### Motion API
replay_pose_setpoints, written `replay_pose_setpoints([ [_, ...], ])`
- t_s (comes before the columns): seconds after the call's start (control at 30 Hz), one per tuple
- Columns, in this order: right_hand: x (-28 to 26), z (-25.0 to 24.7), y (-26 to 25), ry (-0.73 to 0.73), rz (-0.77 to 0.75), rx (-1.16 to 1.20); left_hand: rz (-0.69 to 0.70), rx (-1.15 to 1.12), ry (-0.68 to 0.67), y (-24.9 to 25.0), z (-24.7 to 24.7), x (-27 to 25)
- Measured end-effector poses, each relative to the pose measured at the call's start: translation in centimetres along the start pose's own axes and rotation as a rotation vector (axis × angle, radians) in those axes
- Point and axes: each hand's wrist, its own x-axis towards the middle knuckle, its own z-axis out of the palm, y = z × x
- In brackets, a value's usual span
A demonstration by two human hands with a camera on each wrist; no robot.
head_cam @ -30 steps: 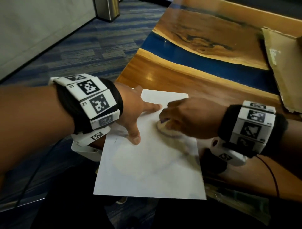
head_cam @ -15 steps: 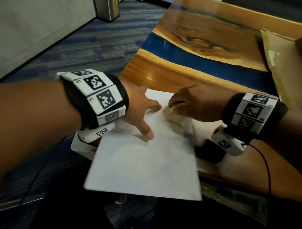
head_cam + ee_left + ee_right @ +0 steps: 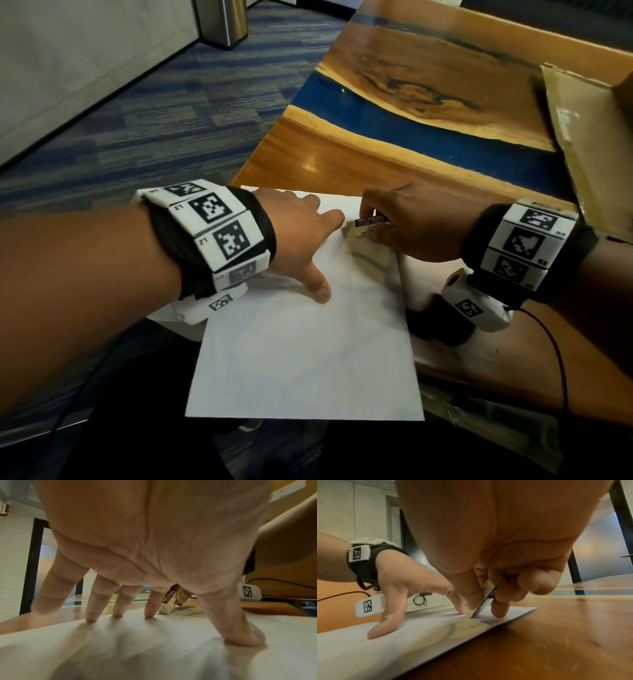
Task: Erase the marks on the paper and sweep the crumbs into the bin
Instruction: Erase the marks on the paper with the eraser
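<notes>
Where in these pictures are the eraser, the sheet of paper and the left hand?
eraser (image 3: 368, 224): head view, on its printed sleeve.
paper (image 3: 308, 359): head view, bare middle of the sheet.
left hand (image 3: 294, 236): head view, back of the hand.

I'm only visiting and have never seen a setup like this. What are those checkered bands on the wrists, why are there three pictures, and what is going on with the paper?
No machine here: a person works with bare hands. The checkered bands hold small cameras. One picture comes from a head camera looking down; the other two look along each hand from the wrists. A white sheet of paper lies on a wooden table. The left hand presses it flat with spread fingers. The right hand pinches an eraser with its tip on the paper. A cardboard box sits at the right.
</notes>
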Motion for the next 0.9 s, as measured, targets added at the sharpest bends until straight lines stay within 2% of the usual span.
replay_pose_setpoints([
  [0.07,-0.4,0.2,-0.4,0.000,-0.018,-0.016,0.004,-0.014,-0.014,-0.5,0.0,0.0],
  [0.23,-1.7,1.5,-2.3,-0.030,-0.234,0.012,0.007,-0.008,-0.076,-1.0,-0.2,0.0],
  [0.37,-1.1,0.8,-0.9,0.024,-0.106,-0.091,0.006,0.039,-0.093,-0.9,-0.2,0.4],
  [0.4,-1.3,0.9,-1.0,0.040,-0.114,-0.107,0.004,0.042,-0.091,-0.9,-0.2,0.4],
  [0.5,-2.5,2.0,-3.4,-0.033,-0.313,-0.073,0.012,0.026,-0.082,-1.2,-0.1,0.3],
  [0.53,-2.5,2.1,-3.5,-0.062,-0.337,-0.061,0.013,0.027,-0.085,-1.2,-0.1,0.3],
  [0.67,-0.9,0.2,-0.1,-0.029,-0.054,-0.136,0.001,0.054,-0.108,-1.0,-0.3,0.5],
  [0.7,-1.1,0.3,-0.2,-0.007,-0.067,-0.137,-0.002,0.058,-0.110,-0.9,-0.3,0.4],
  [0.8,-2.6,1.7,-3.2,-0.031,-0.326,-0.088,0.006,0.038,-0.104,-1.1,-0.3,0.4],
  [0.83,-2.7,2.1,-3.5,-0.056,-0.360,-0.077,0.008,0.037,-0.105,-1.2,-0.3,0.4],
  [0.87,-2.4,1.8,-3.1,-0.063,-0.327,-0.070,0.012,0.038,-0.104,-1.2,-0.4,0.4],
  [0.9,-1.7,1.2,-2.1,-0.057,-0.231,-0.075,0.014,0.039,-0.104,-1.1,-0.4,0.4],
])
